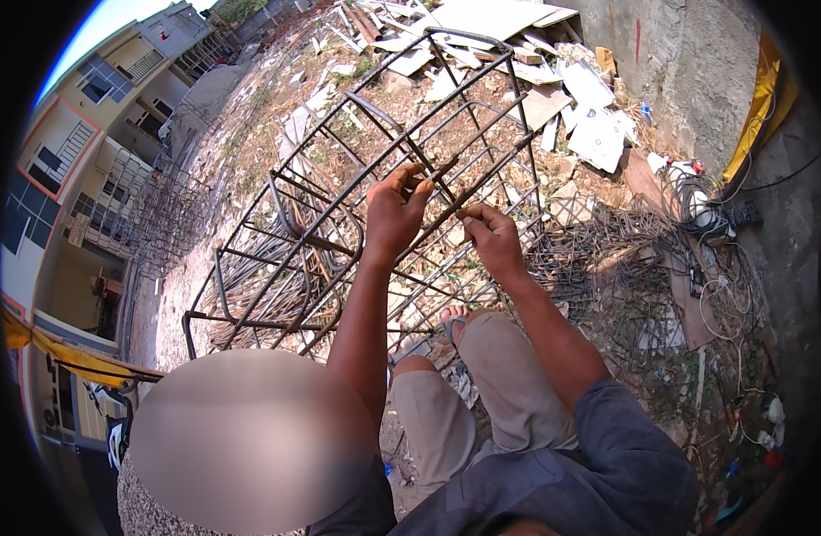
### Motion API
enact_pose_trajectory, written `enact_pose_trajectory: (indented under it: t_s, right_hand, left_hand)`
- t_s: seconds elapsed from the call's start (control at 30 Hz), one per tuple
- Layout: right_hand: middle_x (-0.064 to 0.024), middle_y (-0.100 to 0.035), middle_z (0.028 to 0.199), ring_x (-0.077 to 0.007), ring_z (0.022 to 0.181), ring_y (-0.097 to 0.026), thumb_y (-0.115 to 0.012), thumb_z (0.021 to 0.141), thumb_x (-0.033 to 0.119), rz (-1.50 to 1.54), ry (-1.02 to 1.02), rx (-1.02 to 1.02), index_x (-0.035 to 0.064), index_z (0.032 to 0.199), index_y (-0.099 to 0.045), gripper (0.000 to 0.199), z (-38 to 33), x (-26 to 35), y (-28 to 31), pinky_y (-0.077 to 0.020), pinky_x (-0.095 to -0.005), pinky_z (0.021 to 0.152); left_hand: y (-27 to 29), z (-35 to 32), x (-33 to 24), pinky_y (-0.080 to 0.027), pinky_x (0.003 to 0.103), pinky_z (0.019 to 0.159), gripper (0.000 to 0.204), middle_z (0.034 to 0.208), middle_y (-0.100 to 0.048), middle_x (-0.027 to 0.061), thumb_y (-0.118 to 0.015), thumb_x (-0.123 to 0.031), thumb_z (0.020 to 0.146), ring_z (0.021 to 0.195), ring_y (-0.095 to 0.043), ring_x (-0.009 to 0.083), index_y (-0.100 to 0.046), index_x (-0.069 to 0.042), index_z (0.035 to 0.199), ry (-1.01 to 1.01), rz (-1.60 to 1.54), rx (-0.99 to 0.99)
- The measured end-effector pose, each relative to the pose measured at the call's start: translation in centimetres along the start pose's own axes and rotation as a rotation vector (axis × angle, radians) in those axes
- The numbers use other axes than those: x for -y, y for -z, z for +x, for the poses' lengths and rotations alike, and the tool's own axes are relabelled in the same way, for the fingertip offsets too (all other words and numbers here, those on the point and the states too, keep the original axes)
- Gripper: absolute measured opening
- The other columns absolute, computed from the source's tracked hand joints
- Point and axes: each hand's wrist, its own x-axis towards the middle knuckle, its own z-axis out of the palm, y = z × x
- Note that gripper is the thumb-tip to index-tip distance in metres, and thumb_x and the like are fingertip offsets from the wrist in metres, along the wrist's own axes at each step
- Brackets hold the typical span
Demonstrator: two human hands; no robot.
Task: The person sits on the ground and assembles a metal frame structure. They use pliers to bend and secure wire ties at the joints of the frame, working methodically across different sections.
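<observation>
The left hand [397, 214] gripped a bar of the rebar cage [375, 112] midway along its length, while the right hand [492, 234], finger and thumb pinched closed, met the cage's near side, anything between its fingertips too small to tell. The cage stood before the person's knees; loose rods [281, 295] lay beneath its left part, broken white panels [596, 138] beyond its far end, and tangled cables [696, 204] to its right.

No writing is showing legibly; a small pale board [78, 230] is appearing before the building [28, 259] at left, any lettering staying unreadable.
</observation>
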Motion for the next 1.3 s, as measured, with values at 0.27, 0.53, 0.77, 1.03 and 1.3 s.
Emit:
enact_pose_trajectory:
  t_s: [0.27, 0.53, 0.77, 1.03, 1.3]
  right_hand:
    - [0.0020, -0.060, 0.074, -0.0017, 0.054, -0.045, -0.059, 0.100, 0.010, 0.331, -0.221, 0.053, 0.0014, 0.107, -0.070, 0.016, -0.5, 1.1, -1.0, -0.0316, -0.0204, 0.046]
    - [-0.0007, -0.062, 0.074, -0.0053, 0.046, -0.044, -0.058, 0.101, 0.010, 0.583, -0.322, -0.001, 0.0016, 0.108, -0.067, 0.014, -0.5, 1.9, -3.3, -0.0313, -0.0219, 0.040]
    - [0.0013, -0.058, 0.069, -0.0040, 0.045, -0.044, -0.059, 0.099, 0.009, 0.310, -0.216, -0.006, 0.0002, 0.108, -0.069, 0.016, -0.9, 2.3, -1.6, -0.0313, -0.0210, 0.039]
    - [0.0011, -0.059, 0.069, -0.0041, 0.054, -0.047, -0.057, 0.096, 0.008, 0.099, -0.179, 0.041, -0.0034, 0.104, -0.069, 0.018, -1.7, 3.5, -0.2, -0.0349, -0.0232, 0.047]
    - [-0.0019, -0.059, 0.066, -0.0071, 0.053, -0.050, -0.058, 0.093, 0.006, 0.094, -0.414, 0.179, -0.0025, 0.100, -0.069, 0.016, -8.3, 1.3, 6.8, -0.0397, -0.0231, 0.048]
  left_hand:
    - [0.2, 0.0, -0.7, -0.057, 0.035, 0.083, 0.033, 0.101, -0.076, 0.0176, -0.074, -0.017, 0.091, 0.090, -0.075, 0.0244, -0.072, 0.000, 0.118, 0.040, 0.061, 0.045]
    - [0.2, 0.4, 0.3, -0.056, 0.035, 0.087, 0.032, 0.105, -0.076, 0.0192, -0.073, -0.017, 0.092, 0.096, -0.075, 0.0252, -0.071, 0.002, 0.118, 0.033, -0.012, 0.078]
    - [0.2, 0.5, 0.2, -0.056, 0.035, 0.089, 0.036, 0.113, -0.075, 0.0186, -0.073, -0.016, 0.093, 0.102, -0.073, 0.0235, -0.068, 0.002, 0.124, 0.039, -0.048, 0.081]
    - [0.6, 0.4, -1.1, -0.054, 0.035, 0.074, 0.046, 0.098, -0.076, 0.0121, -0.075, -0.015, 0.092, 0.079, -0.068, 0.0185, -0.057, 0.001, 0.131, 0.111, -0.053, 0.073]
    - [0.4, 0.3, -0.6, -0.052, 0.040, 0.073, 0.039, 0.090, -0.073, 0.0139, -0.076, -0.019, 0.091, 0.077, -0.066, 0.0249, -0.055, 0.000, 0.118, -0.006, 0.015, 0.002]
